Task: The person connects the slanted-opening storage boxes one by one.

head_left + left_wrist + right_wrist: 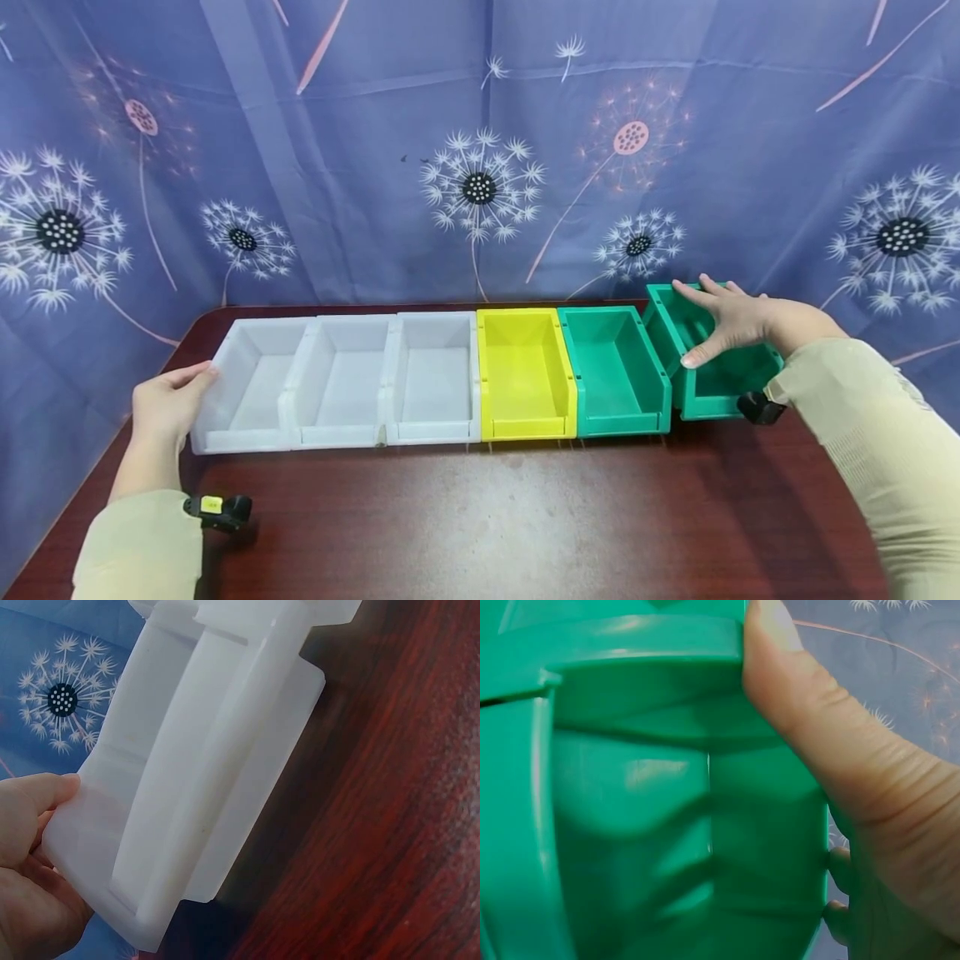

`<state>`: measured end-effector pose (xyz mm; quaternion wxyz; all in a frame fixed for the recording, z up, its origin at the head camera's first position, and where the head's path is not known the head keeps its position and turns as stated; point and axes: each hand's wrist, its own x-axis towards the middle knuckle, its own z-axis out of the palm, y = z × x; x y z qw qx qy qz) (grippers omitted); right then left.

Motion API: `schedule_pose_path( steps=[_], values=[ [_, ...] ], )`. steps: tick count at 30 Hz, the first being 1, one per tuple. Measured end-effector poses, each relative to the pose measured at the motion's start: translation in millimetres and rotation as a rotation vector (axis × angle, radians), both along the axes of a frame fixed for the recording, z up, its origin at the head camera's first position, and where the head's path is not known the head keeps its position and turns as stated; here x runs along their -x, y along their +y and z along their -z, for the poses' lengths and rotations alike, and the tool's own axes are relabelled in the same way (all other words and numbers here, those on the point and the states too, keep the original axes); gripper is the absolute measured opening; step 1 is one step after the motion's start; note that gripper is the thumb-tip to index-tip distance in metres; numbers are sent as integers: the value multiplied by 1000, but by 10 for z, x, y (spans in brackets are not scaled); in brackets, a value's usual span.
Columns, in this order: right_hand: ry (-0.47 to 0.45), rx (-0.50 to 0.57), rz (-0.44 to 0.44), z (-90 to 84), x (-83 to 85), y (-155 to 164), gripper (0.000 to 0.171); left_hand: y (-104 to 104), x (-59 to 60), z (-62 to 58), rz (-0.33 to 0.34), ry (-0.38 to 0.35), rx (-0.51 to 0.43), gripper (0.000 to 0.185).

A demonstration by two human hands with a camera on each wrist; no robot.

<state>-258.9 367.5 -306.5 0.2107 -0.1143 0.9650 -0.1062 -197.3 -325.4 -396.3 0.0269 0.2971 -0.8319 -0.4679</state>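
Six-odd is avoided here: several open-front plastic storage bins stand side by side in a row in the head view. My left hand (167, 410) pinches the outer wall of the leftmost white bin (258, 396), thumb on one side and fingers behind, as the left wrist view also shows. At the other end, my right hand (738, 323) holds the rightmost green bin (718, 407), which leans and sits slightly askew to its neighbour. In the right wrist view its thumb (810, 705) lies on the rim and fingertips show past the far wall. Both bins have nothing inside.
Between them stand two more white bins (347, 392) (437, 383), a yellow bin (525, 375) and another green bin (617, 375). They rest on a dark red wooden table (480, 525). A blue dandelion-print curtain (360, 183) hangs right behind the table's back edge.
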Motion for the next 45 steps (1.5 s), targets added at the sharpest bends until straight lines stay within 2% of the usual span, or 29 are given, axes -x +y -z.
schedule_pose_path(
  steps=[3, 10, 30, 45],
  values=[
    [-22, -13, 1, 12, 30, -4, 126, 1, 1, 1, -1, -6, -3, 62],
    [-111, 52, 14, 75, 74, 2, 125, 10, 5, 18, -1, -19, -12, 64],
    [-105, 1, 10, 142, 63, -85, 127, 6, 18, -2, -11, -14, 18, 61],
    [-104, -43, 48, 228, 78, -88, 131, 7, 16, 5, -10, -26, -1, 61]
  ],
)
